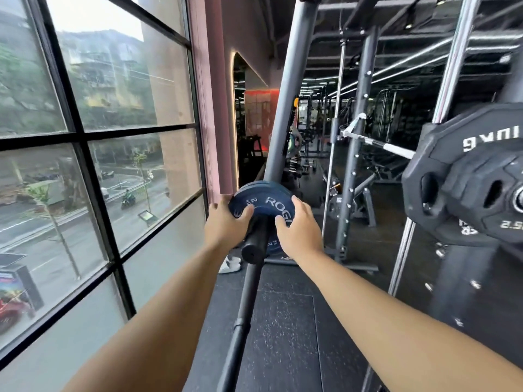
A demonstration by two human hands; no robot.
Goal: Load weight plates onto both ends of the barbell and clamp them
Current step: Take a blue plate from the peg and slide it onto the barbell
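Note:
A small dark blue weight plate with white lettering sits on the black sleeve of the barbell, whose round end faces me. At least one more plate edge shows behind it. My left hand grips the plate's left rim, thumb on its face. My right hand grips the right rim, fingers curled over the edge. The bar's shaft runs down toward the bottom of the view between my forearms. No clamp is in view.
A large window wall fills the left side. A grey rack upright leans behind the plate. On the right, black 10 kg and 2.5 kg plates hang on another machine. Black rubber flooring lies below.

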